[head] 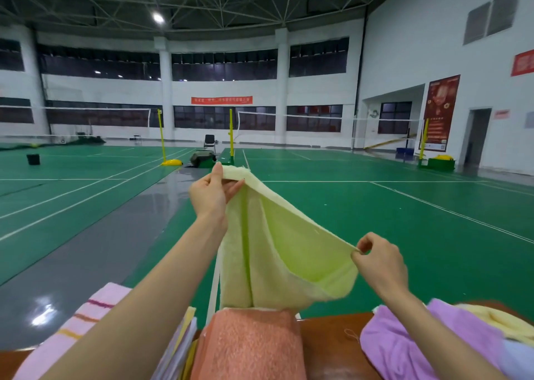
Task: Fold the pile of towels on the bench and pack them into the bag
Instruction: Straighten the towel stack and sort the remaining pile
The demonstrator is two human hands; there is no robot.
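A pale yellow-green towel hangs in the air in front of me, stretched between both hands. My left hand is raised and pinches one top corner. My right hand is lower and to the right, pinching the other corner. The towel's lower part drapes down behind a folded orange towel on the wooden bench. At the right of the bench lies a loose pile with a purple towel and a yellow towel. A pink striped towel lies at the left.
Thin folded cloths stand edge-on between the pink and orange towels. Beyond the bench is a green badminton court with yellow net posts, a chair and a dark bag far off. No bag shows near the bench.
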